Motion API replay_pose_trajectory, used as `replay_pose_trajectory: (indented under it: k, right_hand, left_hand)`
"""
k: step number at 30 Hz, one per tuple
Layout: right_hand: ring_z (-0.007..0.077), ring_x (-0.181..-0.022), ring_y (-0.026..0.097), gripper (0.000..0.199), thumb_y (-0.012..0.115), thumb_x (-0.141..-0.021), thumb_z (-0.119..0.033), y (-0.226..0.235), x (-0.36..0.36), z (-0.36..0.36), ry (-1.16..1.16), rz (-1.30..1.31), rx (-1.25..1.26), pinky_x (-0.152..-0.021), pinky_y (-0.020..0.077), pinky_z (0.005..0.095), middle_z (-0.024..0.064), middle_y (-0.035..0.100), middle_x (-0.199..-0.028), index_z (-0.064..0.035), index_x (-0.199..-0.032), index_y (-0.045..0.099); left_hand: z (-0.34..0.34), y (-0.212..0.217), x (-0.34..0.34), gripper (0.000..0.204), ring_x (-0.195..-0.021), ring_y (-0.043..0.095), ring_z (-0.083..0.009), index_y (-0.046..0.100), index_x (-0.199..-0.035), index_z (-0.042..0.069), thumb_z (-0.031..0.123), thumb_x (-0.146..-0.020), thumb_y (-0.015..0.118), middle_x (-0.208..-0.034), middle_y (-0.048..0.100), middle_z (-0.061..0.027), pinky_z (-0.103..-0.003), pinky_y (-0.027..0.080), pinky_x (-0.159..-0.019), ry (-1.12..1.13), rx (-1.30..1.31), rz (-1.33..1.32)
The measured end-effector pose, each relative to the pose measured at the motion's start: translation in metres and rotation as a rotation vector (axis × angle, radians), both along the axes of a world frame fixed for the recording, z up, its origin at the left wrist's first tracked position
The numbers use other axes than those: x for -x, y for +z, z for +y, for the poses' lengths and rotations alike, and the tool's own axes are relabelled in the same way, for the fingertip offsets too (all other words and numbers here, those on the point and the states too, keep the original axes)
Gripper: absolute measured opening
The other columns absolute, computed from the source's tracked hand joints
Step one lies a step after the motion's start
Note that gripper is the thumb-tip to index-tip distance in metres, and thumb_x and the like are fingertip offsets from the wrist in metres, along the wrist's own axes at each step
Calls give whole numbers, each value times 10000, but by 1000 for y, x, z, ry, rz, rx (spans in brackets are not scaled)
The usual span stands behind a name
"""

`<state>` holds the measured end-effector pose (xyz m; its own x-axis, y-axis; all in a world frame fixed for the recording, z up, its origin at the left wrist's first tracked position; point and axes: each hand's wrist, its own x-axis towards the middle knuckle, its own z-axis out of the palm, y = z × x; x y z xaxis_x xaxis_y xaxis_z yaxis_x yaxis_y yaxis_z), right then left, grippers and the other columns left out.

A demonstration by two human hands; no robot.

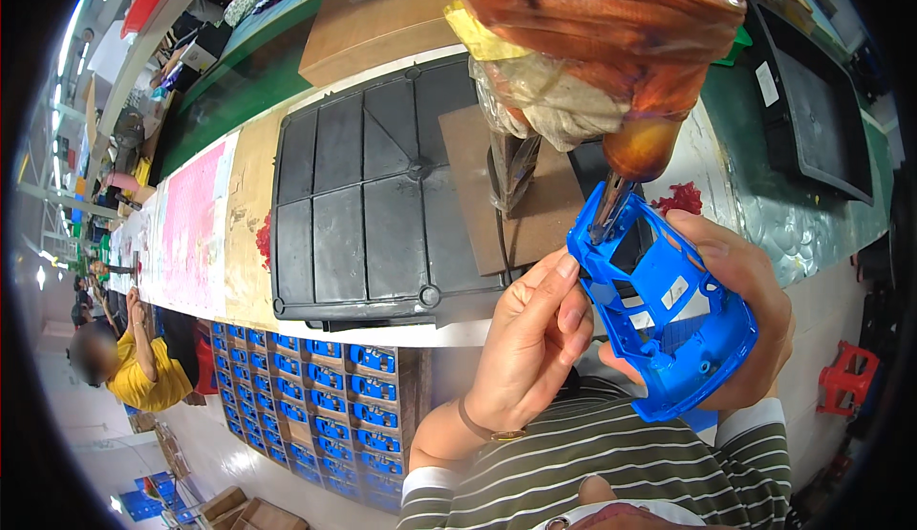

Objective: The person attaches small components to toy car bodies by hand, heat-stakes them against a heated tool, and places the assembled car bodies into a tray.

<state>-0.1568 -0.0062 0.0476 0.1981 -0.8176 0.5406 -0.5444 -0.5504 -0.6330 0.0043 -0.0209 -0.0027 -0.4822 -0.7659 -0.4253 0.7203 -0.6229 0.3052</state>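
A blue plastic toy car body shell [659, 277], with window openings, is held tilted in front of my chest. My right hand [755, 291] wraps round its right side, with the thumb along the upper edge. At the left edge, my left hand [535, 329] has its thumb and forefinger pinched on the shell; whether a small piece sits between them is hidden. Above hangs a machine head [602, 43] in orange-brown wrapping and pale cloth. Its dark metal tip [611, 210] reaches down to the shell's upper left end, seemingly touching it.
A brown board [540, 234] with a metal post lies against a large black ribbed plastic crate [382, 196]. Red scraps [680, 198] lie behind the shell. A rack of blue shells [320, 392] stands at lower left, near a person in yellow [158, 372]. At right are a black tray [812, 110] and red stool [848, 377].
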Motion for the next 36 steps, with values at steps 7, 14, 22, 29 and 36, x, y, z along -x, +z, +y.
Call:
replay_pose_trajectory:
  k: [7, 14, 22, 29, 36]
  right_hand:
    - [335, -933, 576, 587, 760, -620, -172, 7, 1, 1, -29, 59, -83, -779, 479, 364, 217, 547, -1090, -32, -1109, 468]
    - [328, -963, 563, 569, 757, -620, -209, 6, 1, 0, -41, 52, -17, -799, 467, 364, 196, 548, -1112, -46, -1095, 488]
    - [316, -967, 569, 555, 758, -612, -162, 10, 3, 2, -86, 17, -160, -804, 472, 361, 184, 562, -1100, -68, -1092, 496]
    - [319, -996, 555, 749, 811, -547, -105, 2, 5, -6, 20, -18, -3, -826, 476, 387, 218, 521, -1111, -56, -1169, 396]
    - [328, -948, 576, 704, 803, -568, -132, 1, -2, -7, -34, 25, 34, -795, 484, 372, 215, 547, -1078, -68, -1153, 416]
  left_hand:
    - [-1, 11, 6, 323, -428, 390, -50, 486, -1152, 9, 237, -928, 439, -540, 427, 37, -148, 292, -391, 18, -3, -100]
    - [-1, 10, 4, 318, -430, 386, -50, 488, -1152, 7, 227, -926, 443, -552, 433, 36, -151, 286, -390, 13, -18, -87]
    - [-4, 12, 4, 297, -466, 407, -60, 508, -1144, 25, 212, -920, 457, -565, 440, 29, -163, 301, -414, 9, -37, -85]
    - [-5, 14, 2, 291, -472, 394, -65, 520, -1142, 37, 210, -913, 472, -567, 435, 26, -166, 305, -422, 2, -43, -78]
    - [-9, 12, 2, 297, -468, 404, -72, 511, -1149, 30, 209, -916, 466, -575, 438, 19, -176, 316, -419, -16, -42, -71]
